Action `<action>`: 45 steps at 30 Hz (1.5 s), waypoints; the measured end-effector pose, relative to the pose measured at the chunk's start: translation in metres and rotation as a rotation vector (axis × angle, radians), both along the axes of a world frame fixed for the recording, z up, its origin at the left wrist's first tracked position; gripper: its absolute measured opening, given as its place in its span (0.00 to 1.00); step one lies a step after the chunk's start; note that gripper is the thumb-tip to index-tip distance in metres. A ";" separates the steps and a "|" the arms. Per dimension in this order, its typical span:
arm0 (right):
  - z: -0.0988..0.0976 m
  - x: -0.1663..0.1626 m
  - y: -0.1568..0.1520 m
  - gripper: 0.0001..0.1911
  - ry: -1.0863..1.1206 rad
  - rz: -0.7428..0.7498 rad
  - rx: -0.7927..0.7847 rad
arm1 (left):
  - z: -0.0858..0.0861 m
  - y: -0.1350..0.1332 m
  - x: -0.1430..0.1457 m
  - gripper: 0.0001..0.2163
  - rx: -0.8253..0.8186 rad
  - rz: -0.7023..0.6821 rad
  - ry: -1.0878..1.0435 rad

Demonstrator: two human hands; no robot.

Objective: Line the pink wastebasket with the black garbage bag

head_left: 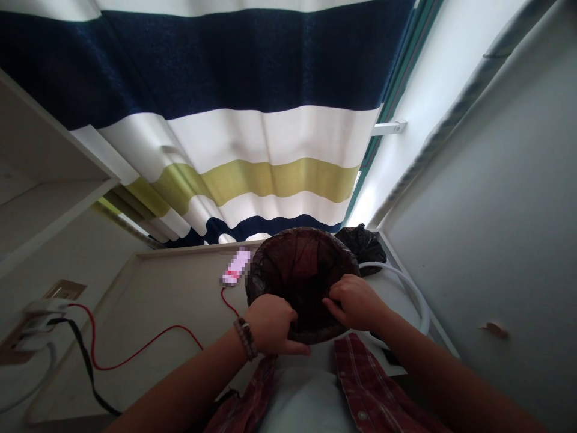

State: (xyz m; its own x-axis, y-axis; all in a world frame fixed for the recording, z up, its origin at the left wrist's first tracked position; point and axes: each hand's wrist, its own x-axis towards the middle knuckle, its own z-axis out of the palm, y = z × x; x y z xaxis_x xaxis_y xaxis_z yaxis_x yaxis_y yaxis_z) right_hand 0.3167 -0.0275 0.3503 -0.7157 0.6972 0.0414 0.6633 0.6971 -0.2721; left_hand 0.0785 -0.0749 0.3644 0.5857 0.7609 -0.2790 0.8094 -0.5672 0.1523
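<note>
A round trash bin lined with a dark, thin trash bag [295, 246] is in front of my body, its mouth facing up toward me. My left hand [271, 325], with a beaded bracelet on the wrist, is at the near left of the rim. Its fingers curl over the bag's edge, and the thumb lies outside, lower down. At the near right of the rim, my right hand [351, 300] is closed, with its fingertips bent against the bag. The inside of the bin is dark, and I cannot make out its contents.
Behind the bin on the right is a bunched black plastic bag [363, 243], beside a white hose [412, 285]. A phone-like, blurred pink object [236, 267] with a red cable lies left. Plugs [38, 322] fill a wall socket. A striped curtain [252, 138] hangs ahead; a white wall [505, 228] stands right.
</note>
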 end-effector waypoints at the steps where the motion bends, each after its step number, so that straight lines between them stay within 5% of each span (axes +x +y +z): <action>1: -0.003 0.001 -0.001 0.16 0.037 -0.010 0.017 | 0.000 0.000 0.001 0.35 0.000 0.006 0.000; 15: -0.012 0.007 0.000 0.16 0.175 -0.041 0.057 | 0.003 0.002 0.006 0.35 -0.009 0.039 0.017; 45: -0.003 0.000 0.003 0.15 0.012 -0.030 0.012 | 0.009 0.010 0.005 0.36 -0.076 0.049 0.019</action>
State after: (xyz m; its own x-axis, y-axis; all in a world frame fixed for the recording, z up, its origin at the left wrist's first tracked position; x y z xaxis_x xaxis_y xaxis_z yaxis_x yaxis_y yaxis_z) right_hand 0.3164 -0.0243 0.3475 -0.6936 0.7180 0.0583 0.6810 0.6798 -0.2722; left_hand 0.0834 -0.0651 0.3729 0.5426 0.7647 -0.3476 0.8389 -0.5145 0.1775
